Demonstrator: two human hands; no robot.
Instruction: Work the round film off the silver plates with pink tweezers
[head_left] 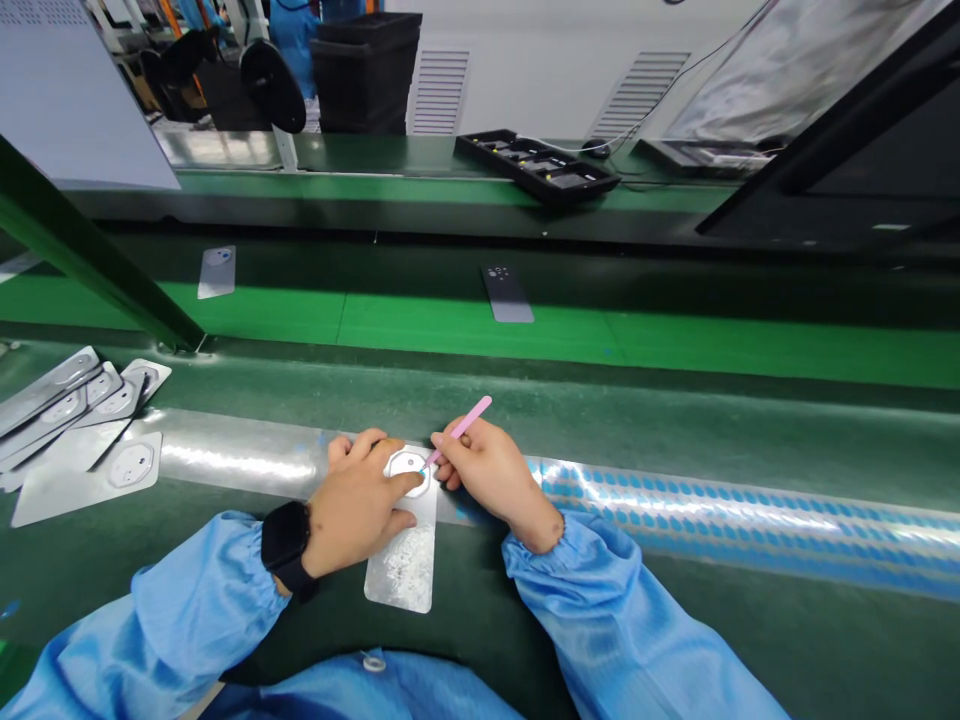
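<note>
My left hand lies on a silver phone back cover on the green bench, fingers curled around its hexagonal camera area. My right hand pinches pink tweezers, whose tip touches that camera area. A black watch sits on my left wrist. Both arms wear blue sleeves.
A clear strip of blue dot stickers runs along the bench to the right. Several silver covers are piled at the left. Two covers lie on the green conveyor. A black tray sits behind it.
</note>
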